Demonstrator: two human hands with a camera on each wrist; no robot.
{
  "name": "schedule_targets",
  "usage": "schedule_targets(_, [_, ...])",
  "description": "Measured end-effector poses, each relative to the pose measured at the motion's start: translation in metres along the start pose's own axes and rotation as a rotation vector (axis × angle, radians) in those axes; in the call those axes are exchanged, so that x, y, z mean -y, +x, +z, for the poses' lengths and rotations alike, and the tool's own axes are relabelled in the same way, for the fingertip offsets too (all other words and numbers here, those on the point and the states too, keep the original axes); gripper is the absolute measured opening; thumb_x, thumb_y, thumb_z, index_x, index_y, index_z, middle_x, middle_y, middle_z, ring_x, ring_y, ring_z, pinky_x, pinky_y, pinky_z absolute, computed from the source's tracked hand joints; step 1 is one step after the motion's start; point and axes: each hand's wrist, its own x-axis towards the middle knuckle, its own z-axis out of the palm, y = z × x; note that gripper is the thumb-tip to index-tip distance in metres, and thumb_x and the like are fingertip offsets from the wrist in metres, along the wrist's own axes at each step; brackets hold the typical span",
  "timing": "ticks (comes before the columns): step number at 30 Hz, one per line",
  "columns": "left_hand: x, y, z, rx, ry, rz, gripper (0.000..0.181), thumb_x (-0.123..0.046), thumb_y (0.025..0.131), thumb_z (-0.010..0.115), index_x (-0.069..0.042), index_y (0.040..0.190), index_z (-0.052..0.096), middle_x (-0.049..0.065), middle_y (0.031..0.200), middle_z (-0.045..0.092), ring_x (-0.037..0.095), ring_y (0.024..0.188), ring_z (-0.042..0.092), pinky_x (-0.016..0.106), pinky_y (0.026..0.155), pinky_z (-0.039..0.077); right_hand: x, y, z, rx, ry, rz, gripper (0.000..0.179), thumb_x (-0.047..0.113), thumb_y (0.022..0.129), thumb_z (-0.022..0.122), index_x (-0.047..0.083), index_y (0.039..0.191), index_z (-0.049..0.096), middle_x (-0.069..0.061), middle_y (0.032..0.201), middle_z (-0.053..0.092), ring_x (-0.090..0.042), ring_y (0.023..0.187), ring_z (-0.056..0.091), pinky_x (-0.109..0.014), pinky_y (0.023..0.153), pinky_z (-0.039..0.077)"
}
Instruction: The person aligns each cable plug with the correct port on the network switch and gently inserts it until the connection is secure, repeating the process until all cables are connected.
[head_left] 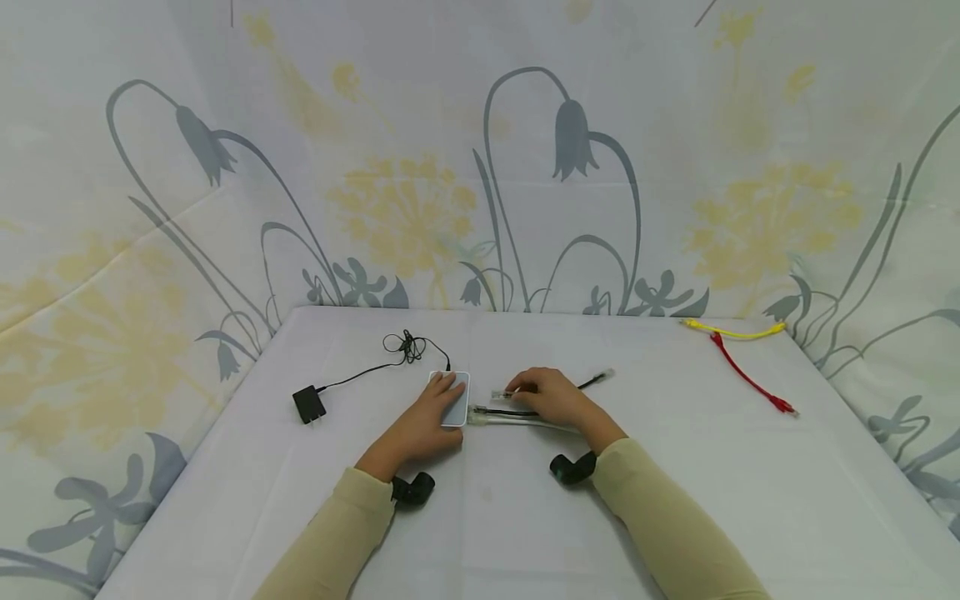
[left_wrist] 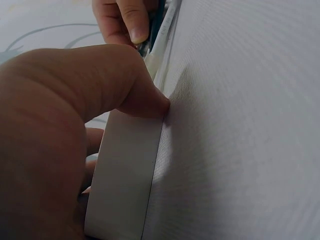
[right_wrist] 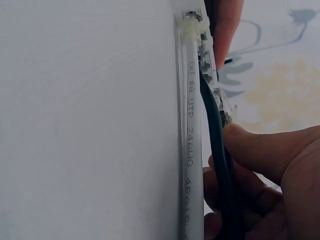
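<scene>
My left hand grips a small white network switch, thumb against its near side and fingers over its top. In the left wrist view the thumb presses low on the switch's white side wall. My right hand pinches a black network cable close to its clear plug, just right of the switch and apart from it. A white network cable and another black cable run up to the port side. Fingers hide part of the held cable; its other plug lies beyond the right hand.
A black power adapter lies to the left, its thin cord bundled and running to the far side of the switch. A yellow cable and a red cable lie at the far right. A flowered cloth hangs behind the table.
</scene>
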Motion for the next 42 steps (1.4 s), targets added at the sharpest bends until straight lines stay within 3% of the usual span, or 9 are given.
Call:
schedule_targets(7, [-0.001, 0.001, -0.001, 0.007, 0.003, -0.002, 0.080, -0.018, 0.076, 0.063, -0.012, 0.151, 0.037, 0.007, 0.162, 0.020, 0.030, 0.152, 0.007, 0.050, 0.113, 0.029, 0.004, 0.003, 0.002, 0.001, 0.007, -0.009, 0.021, 0.021, 0.094, 0.061, 0.015, 0.110, 0.072, -0.001, 0.102, 0.069, -0.011, 0.088, 0.060, -0.033, 0.080, 0.049])
schedule_targets(20, [0.002, 0.001, 0.000, 0.011, 0.012, -0.004, 0.080, -0.020, 0.076, 0.064, -0.012, 0.151, 0.036, 0.007, 0.162, 0.020, 0.031, 0.152, 0.007, 0.050, 0.114, 0.029, 0.011, 0.007, 0.008, 0.011, -0.005, -0.021, 0.021, 0.021, 0.094, 0.060, 0.016, 0.109, 0.073, 0.000, 0.106, 0.070, -0.013, 0.095, 0.062, -0.036, 0.085, 0.049])
schedule_targets(30, [0.001, 0.001, -0.001, 0.009, 0.010, -0.006, 0.080, -0.021, 0.076, 0.064, -0.014, 0.151, 0.036, 0.007, 0.162, 0.020, 0.029, 0.152, 0.006, 0.049, 0.113, 0.029, 0.019, 0.013, 0.013, 0.020, -0.014, 0.010, 0.020, 0.022, 0.094, 0.060, 0.018, 0.109, 0.072, 0.001, 0.106, 0.070, -0.015, 0.097, 0.062, -0.038, 0.087, 0.049])
schedule_targets(42, [0.003, 0.001, 0.000, 0.013, 0.009, 0.002, 0.081, -0.021, 0.076, 0.064, -0.013, 0.151, 0.035, 0.007, 0.163, 0.019, 0.029, 0.152, 0.005, 0.048, 0.114, 0.028, 0.021, 0.017, 0.021, 0.011, -0.029, -0.019, 0.018, 0.021, 0.093, 0.061, 0.016, 0.107, 0.073, 0.001, 0.100, 0.070, -0.013, 0.091, 0.062, -0.035, 0.082, 0.049])
